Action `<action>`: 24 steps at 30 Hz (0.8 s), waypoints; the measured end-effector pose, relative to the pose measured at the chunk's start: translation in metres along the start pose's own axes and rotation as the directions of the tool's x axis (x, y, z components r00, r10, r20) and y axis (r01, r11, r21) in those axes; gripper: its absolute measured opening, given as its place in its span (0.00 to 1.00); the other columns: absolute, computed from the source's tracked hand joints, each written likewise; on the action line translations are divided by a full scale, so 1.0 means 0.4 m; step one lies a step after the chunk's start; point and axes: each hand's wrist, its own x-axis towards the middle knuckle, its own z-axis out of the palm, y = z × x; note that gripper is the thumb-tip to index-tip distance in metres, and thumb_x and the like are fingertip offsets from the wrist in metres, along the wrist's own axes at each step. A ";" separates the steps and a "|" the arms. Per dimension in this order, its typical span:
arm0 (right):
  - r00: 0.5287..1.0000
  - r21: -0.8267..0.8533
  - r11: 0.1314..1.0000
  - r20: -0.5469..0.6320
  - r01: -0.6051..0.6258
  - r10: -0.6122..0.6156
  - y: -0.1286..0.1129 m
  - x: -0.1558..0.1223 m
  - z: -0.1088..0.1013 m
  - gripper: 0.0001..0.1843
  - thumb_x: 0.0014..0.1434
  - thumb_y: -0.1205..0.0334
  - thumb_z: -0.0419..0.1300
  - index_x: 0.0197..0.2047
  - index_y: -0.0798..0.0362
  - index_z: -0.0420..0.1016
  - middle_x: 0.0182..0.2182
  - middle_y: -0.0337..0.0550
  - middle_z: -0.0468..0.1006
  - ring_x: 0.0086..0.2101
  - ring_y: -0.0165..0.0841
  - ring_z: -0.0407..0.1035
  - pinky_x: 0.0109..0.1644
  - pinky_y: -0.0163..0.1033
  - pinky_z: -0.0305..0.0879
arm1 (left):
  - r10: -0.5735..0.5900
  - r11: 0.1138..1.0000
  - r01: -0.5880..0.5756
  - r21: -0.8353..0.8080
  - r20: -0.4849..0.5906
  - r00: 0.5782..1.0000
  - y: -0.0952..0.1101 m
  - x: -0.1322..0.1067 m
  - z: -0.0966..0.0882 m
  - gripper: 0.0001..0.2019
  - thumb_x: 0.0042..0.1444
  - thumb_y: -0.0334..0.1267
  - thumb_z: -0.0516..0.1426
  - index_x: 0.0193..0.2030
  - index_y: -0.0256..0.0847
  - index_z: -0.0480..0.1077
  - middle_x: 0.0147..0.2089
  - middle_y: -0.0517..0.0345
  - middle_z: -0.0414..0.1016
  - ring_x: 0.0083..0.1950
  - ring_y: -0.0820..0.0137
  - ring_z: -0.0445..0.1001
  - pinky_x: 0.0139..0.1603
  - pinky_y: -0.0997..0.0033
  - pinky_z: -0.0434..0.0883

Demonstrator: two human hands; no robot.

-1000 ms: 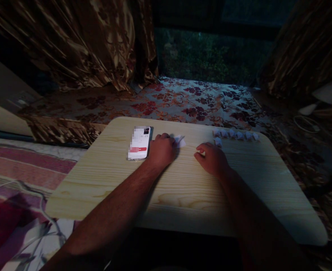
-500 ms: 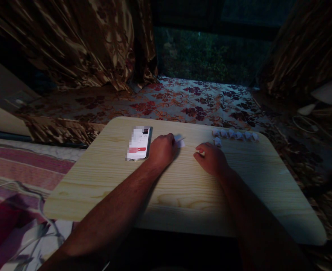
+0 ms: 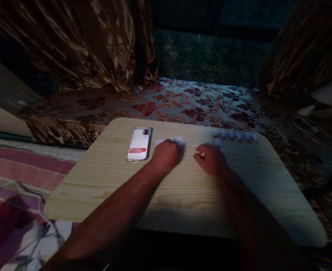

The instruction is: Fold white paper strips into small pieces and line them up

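Observation:
My left hand (image 3: 166, 156) rests curled on a small light wooden table (image 3: 183, 195), its fingers closed over a small white piece of paper (image 3: 178, 140) that shows past the knuckles. A phone (image 3: 139, 144) with a lit screen lies flat just left of that hand. My right hand (image 3: 211, 160) lies on the table a little to the right, fingers curled under and apart from the paper; what it holds, if anything, is hidden. Several small folded white paper pieces (image 3: 235, 136) sit in a row near the table's far right edge, with one more (image 3: 217, 142) below the row's left end.
The table stands on a bed with a floral spread (image 3: 200, 101). Patterned curtains (image 3: 78, 45) hang at the back left and right of a dark window (image 3: 208, 56). A striped cloth and white cable (image 3: 19, 188) lie at the left. A white cable (image 3: 307, 124) lies at the far right.
My left hand has shifted slightly right and forward over the white paper, which now shows on both sides of the knuckles. The right hand has barely moved.

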 end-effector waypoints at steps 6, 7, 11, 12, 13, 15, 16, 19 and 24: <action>1.000 -0.013 1.000 0.003 -0.004 0.004 0.000 0.000 0.001 0.10 0.58 0.60 0.59 0.43 0.51 0.77 0.38 0.43 0.78 0.36 0.34 0.72 0.39 0.37 0.62 | -0.094 0.996 0.094 -0.001 -0.048 0.994 -0.032 0.011 0.010 0.16 0.60 0.36 0.50 0.43 0.36 0.78 0.42 0.43 0.78 0.45 0.59 0.74 0.46 0.62 0.70; 1.000 -0.013 1.000 0.003 -0.003 0.003 -0.001 0.000 0.000 0.10 0.58 0.60 0.59 0.43 0.51 0.77 0.38 0.42 0.78 0.36 0.34 0.72 0.39 0.37 0.62 | -0.101 0.995 0.101 -0.011 -0.060 0.993 -0.039 0.014 0.012 0.16 0.60 0.36 0.50 0.44 0.36 0.78 0.43 0.43 0.78 0.46 0.59 0.74 0.47 0.62 0.70; 1.000 -0.021 1.000 0.009 -0.008 0.008 -0.003 0.000 -0.002 0.10 0.58 0.60 0.59 0.43 0.51 0.77 0.38 0.42 0.78 0.36 0.34 0.72 0.37 0.37 0.61 | -0.099 0.994 0.094 -0.048 -0.110 0.989 -0.051 0.019 0.017 0.16 0.59 0.36 0.51 0.48 0.38 0.76 0.46 0.45 0.79 0.48 0.59 0.73 0.50 0.62 0.70; 1.000 -0.023 1.000 0.012 -0.011 0.011 -0.004 -0.001 -0.002 0.10 0.58 0.60 0.59 0.43 0.50 0.77 0.38 0.42 0.78 0.35 0.34 0.72 0.37 0.37 0.61 | -0.099 0.994 0.093 -0.056 -0.119 0.988 -0.051 0.019 0.017 0.17 0.59 0.36 0.51 0.50 0.38 0.76 0.47 0.45 0.79 0.49 0.59 0.73 0.50 0.62 0.70; 1.000 -0.024 1.000 0.013 -0.013 0.013 -0.004 -0.001 -0.002 0.10 0.58 0.60 0.59 0.43 0.50 0.77 0.38 0.42 0.78 0.35 0.34 0.72 0.37 0.37 0.61 | -0.102 0.994 0.095 -0.063 -0.128 0.987 -0.050 0.018 0.017 0.17 0.59 0.36 0.51 0.51 0.38 0.76 0.47 0.44 0.79 0.50 0.59 0.73 0.51 0.61 0.70; 1.000 -0.025 1.000 0.012 -0.013 0.014 -0.005 0.000 -0.002 0.10 0.58 0.60 0.59 0.43 0.51 0.77 0.38 0.42 0.78 0.36 0.34 0.72 0.37 0.37 0.61 | -0.112 0.992 0.102 -0.071 -0.141 0.984 -0.048 0.017 0.018 0.17 0.59 0.37 0.52 0.51 0.37 0.76 0.46 0.43 0.79 0.51 0.57 0.73 0.51 0.61 0.69; 1.000 -0.023 1.000 0.013 -0.012 0.012 -0.005 0.000 -0.002 0.10 0.58 0.60 0.59 0.43 0.51 0.77 0.38 0.42 0.78 0.36 0.34 0.72 0.37 0.37 0.61 | -0.118 0.991 0.108 -0.072 -0.143 0.983 -0.048 0.016 0.018 0.17 0.59 0.37 0.52 0.49 0.36 0.76 0.45 0.42 0.79 0.50 0.57 0.73 0.50 0.60 0.70; 1.000 -0.021 1.000 0.015 -0.015 0.015 -0.005 0.001 -0.001 0.10 0.58 0.60 0.59 0.43 0.51 0.77 0.38 0.43 0.79 0.36 0.35 0.72 0.38 0.37 0.61 | -0.143 0.988 0.133 -0.077 -0.146 0.979 -0.046 0.013 0.016 0.15 0.60 0.40 0.52 0.44 0.36 0.77 0.43 0.41 0.79 0.46 0.56 0.75 0.46 0.60 0.70; 1.000 -0.005 1.000 0.023 -0.013 0.013 -0.004 0.002 0.000 0.10 0.58 0.60 0.59 0.43 0.51 0.77 0.38 0.43 0.79 0.37 0.35 0.72 0.39 0.37 0.62 | -0.159 0.985 0.141 -0.096 -0.211 0.964 -0.039 0.010 -0.001 0.16 0.60 0.40 0.53 0.47 0.37 0.77 0.46 0.42 0.79 0.47 0.56 0.74 0.48 0.59 0.69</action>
